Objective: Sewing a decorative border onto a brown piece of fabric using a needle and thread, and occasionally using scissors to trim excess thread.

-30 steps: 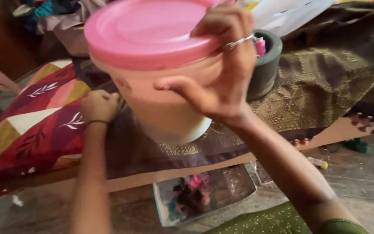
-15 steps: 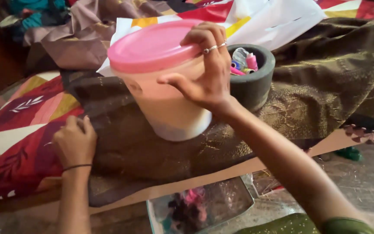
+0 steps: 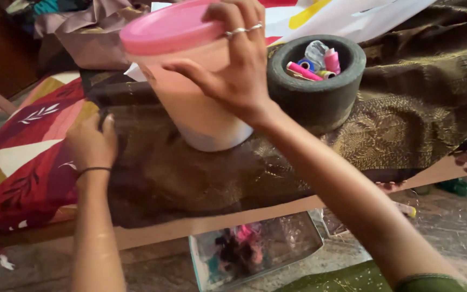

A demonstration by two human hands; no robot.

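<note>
My right hand [image 3: 233, 65] grips a pale plastic tub [image 3: 195, 103] with a pink lid [image 3: 168, 27], fingers over the lid's rim and thumb on its side. The tub's base rests tilted on a dark brown sheer fabric with gold pattern [image 3: 201, 173], spread over a low board. My left hand [image 3: 90, 143] presses flat on the left edge of that fabric, beside a red patterned cushion [image 3: 22, 162]. Just right of the tub stands a round dark grey bowl [image 3: 320, 103] holding several thread spools [image 3: 312, 67].
A clear plastic packet with coloured bits [image 3: 255, 251] lies on the floor below the board's front edge. Olive-gold cloth [image 3: 422, 108] drapes on the right. White and coloured sheets [image 3: 341, 16] and heaped clothes [image 3: 77, 32] lie behind.
The tub has come down from close to the camera and now sits on the brown fabric. My left hand has shifted onto the fabric's left edge.
</note>
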